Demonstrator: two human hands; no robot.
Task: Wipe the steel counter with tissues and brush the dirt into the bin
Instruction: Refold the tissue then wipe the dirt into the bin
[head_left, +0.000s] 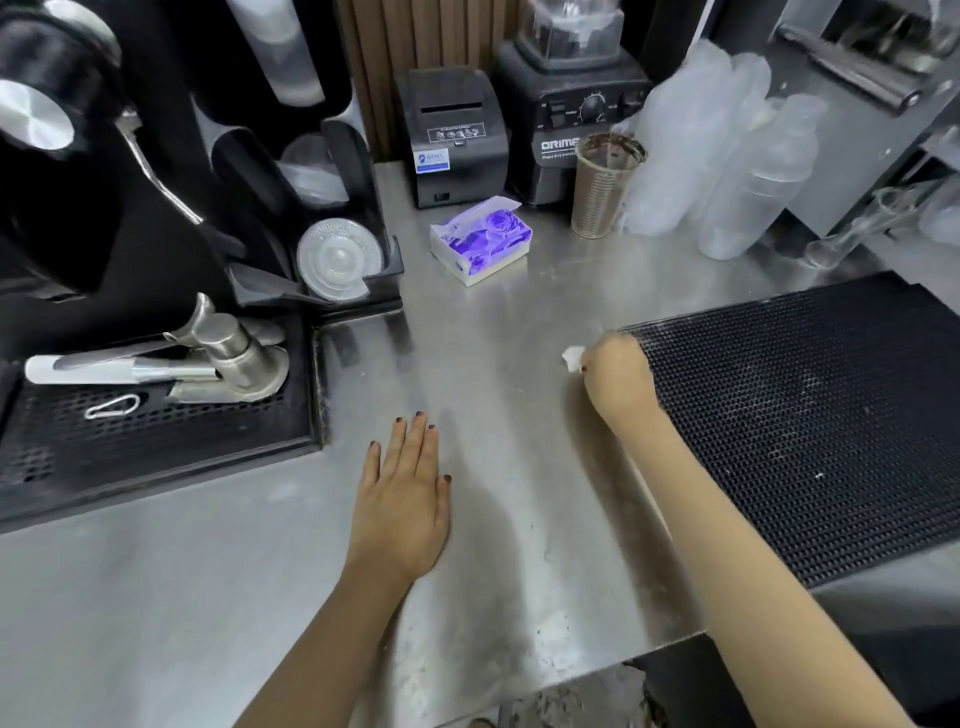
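Most of the tissue (571, 357) is buried in the right grip (618, 376), curled tight around it; only one white corner pokes out on the grip's left. That grip rests on the steel worktop (519, 322) against the corner of one black mesh mat (805, 426) (cut off at the view's right edge). The left grip (405, 493) lies flat, fingers straight, holding nothing, nearer the person. One tissue box (480, 239) sits beyond both grips, one soiled ribbed cup (602, 187) farther right.
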